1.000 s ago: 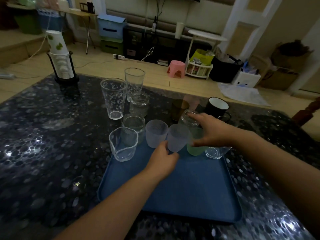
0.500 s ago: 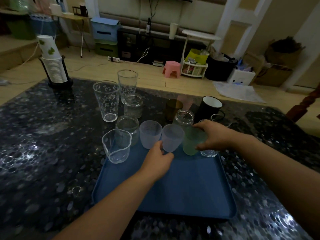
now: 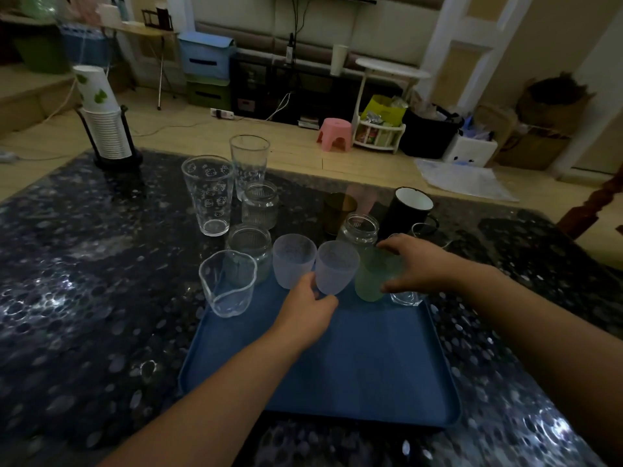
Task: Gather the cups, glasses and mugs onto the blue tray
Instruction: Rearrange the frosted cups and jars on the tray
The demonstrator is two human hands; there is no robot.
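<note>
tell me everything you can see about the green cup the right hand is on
The green cup is a frosted, translucent tumbler, plastic by its look, pale green, with no handle. It stands upright at the far edge of the blue tray; whether its base rests on the tray cannot be told. The right hand grips it from above and from the right, fingers over the rim and thumb low on its side, hiding most of the rim. Just to its left stands a frosted pale cup, held by the left hand.

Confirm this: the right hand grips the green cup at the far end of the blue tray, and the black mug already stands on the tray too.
Not quite. In the head view the right hand does grip the green cup at the blue tray's far end, but the black mug stands on the table beyond the tray, not on it.
</note>
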